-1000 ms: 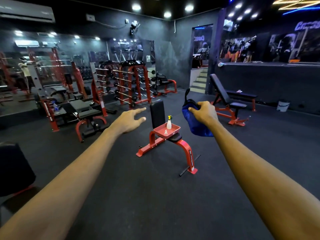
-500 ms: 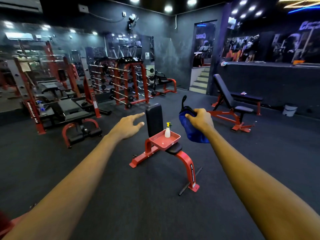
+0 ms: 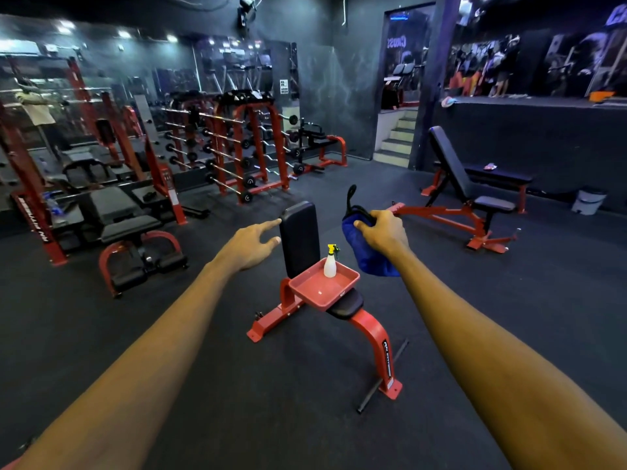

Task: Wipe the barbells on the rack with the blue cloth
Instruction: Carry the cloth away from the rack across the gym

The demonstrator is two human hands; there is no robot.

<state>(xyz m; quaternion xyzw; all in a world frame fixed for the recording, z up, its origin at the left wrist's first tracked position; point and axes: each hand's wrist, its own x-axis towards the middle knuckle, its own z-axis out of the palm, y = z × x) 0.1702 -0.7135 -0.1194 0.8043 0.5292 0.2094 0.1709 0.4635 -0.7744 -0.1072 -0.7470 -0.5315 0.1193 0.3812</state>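
Both arms out ahead of us. Right hand (image 3: 381,230) has its fingers (image 3: 362,226) clamped on the bunched blue cloth (image 3: 368,256), which hangs at about 1 o'clock from the spray bottle (image 3: 330,262). Left hand (image 3: 249,244) is empty, fingers (image 3: 268,225) apart and stretched toward 11 o'clock. The bottle stands upright in the red tray (image 3: 325,290) on the small red seat, our counter (image 3: 342,305) here, directly ahead at 12. Since a second ago the seat has grown larger and slid lower in view, and the barbell rack (image 3: 251,147) at 11 o'clock shows more clearly, so we have stepped forward; grip on the cloth is unchanged. The barbells (image 3: 225,171) lie in horizontal tiers on that rack, well apart from both hands. We judge the wiping not yet begun: this is the approach, and the bottle may be picked up on the way.
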